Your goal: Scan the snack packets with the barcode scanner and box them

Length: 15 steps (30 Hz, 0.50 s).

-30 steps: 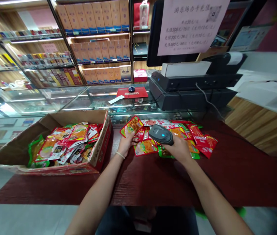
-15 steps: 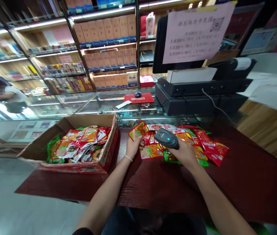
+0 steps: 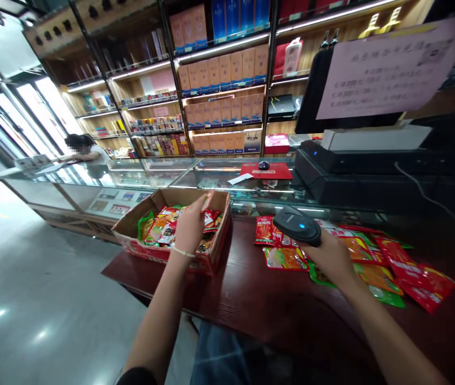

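Note:
My left hand (image 3: 190, 220) is over the open cardboard box (image 3: 220, 235), its fingers closed on a snack packet (image 3: 209, 200) seen nearly edge-on. Inside the box lies a heap of red, orange, green and white snack packets (image 3: 159, 229), partly covered by my hand. A dark barcode scanner (image 3: 297, 225) with a lit blue light is gripped in my right hand (image 3: 334, 256). It hovers above shiny packets spread on the dark red table, among them a red-edged one (image 3: 286, 258) and long red ones (image 3: 416, 272). My right hand hides some of them.
Behind the table (image 3: 243, 310) runs a glass counter with a mouse (image 3: 264, 165) on a red mat. A monitor with a paper sign (image 3: 384, 69) stands above a black till (image 3: 356, 176) at right. A person (image 3: 91, 155) leans on the far-left counter.
My left hand has carried the packet leftward from the table to over the box. My right hand still holds the scanner above the spread packets. The view has turned left.

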### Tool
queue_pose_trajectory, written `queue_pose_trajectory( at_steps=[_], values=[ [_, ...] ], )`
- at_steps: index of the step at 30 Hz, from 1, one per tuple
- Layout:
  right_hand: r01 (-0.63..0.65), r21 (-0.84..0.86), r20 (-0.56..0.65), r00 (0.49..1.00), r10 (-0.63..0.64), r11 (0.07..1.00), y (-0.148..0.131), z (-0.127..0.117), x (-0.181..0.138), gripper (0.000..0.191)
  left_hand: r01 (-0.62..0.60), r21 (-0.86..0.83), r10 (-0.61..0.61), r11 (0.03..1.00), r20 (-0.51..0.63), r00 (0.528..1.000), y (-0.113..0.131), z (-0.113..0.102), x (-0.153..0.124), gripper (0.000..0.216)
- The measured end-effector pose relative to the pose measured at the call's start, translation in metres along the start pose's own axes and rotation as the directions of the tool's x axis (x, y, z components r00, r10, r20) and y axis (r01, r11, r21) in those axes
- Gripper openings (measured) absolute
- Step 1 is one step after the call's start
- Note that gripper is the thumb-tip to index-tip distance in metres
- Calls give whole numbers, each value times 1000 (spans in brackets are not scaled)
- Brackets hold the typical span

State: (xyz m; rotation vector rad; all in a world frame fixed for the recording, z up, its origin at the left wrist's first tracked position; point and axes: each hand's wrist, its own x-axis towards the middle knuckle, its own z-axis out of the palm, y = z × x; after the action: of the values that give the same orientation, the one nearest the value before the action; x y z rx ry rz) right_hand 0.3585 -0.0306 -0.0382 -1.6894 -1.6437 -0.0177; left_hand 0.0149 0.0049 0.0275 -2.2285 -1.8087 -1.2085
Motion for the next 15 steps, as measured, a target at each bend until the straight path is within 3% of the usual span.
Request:
queue_pose_trajectory(
  at_steps=[4,7,10,15],
  values=[
    [67,-23,29,997,-66,998,-24,15,3,44,11,137,-30,991,137,990,-65,-6,-6,67],
    [77,-52,50,996,-74,996,-30,24,6,43,-27,140,-5,990,219,976,-79,-3,-15,63],
    [71,-64,64,996,-67,995,-29,26,7,44,-71,85,50,994,229,972,-60,0,-20,50],
    [32,-142,59,998,-24,989,-10,12,7,46,-187,-65,197,980,197,960,6,15,-22,37]
  ],
)
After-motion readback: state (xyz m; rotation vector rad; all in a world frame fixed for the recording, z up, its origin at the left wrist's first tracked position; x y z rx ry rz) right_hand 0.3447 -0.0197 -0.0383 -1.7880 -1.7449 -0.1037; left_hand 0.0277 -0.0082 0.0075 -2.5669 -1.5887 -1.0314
